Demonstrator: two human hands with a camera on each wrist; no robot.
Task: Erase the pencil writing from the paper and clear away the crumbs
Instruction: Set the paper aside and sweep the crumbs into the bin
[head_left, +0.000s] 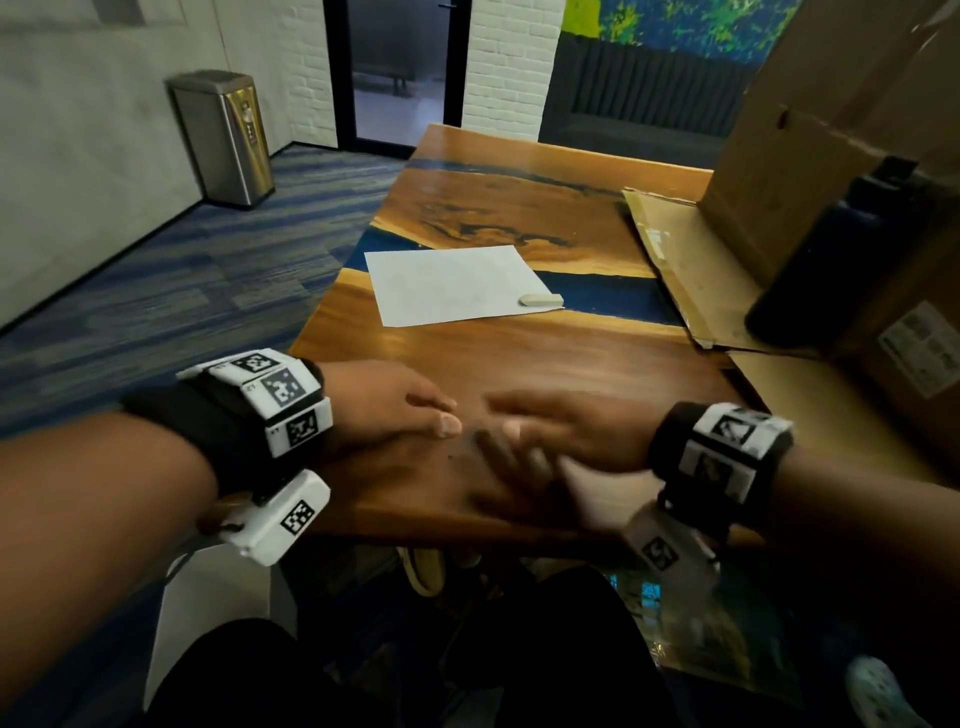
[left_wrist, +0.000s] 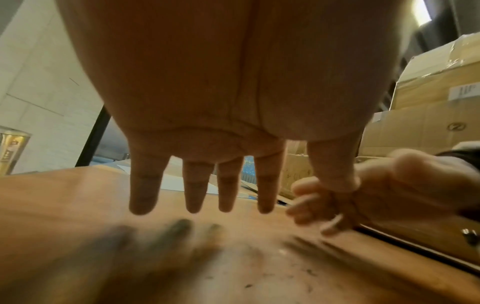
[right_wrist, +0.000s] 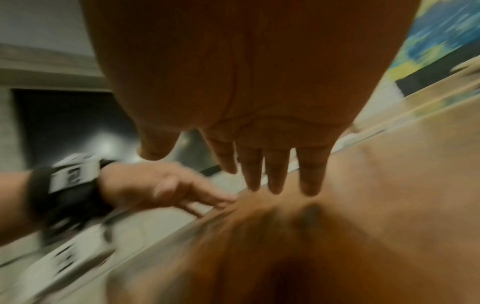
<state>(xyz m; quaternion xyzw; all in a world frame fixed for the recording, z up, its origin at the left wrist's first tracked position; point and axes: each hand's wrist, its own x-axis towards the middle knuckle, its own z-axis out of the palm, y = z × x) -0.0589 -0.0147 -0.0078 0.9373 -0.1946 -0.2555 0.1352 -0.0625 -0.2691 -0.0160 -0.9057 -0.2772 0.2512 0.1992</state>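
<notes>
A white sheet of paper lies on the wooden table, with a pale eraser on its near right corner. No writing shows on the sheet from here. Both hands hover low over the table's near edge, well short of the paper. My left hand has straight fingers pointing right, palm down. My right hand is blurred, its fingers straight and pointing left toward the left hand. Small dark crumbs speckle the wood below the hands. Neither hand holds anything.
Flattened cardboard and tall cardboard boxes crowd the table's right side, with a dark bottle against them. A steel bin stands on the carpet at far left. A shoe shows under the table edge.
</notes>
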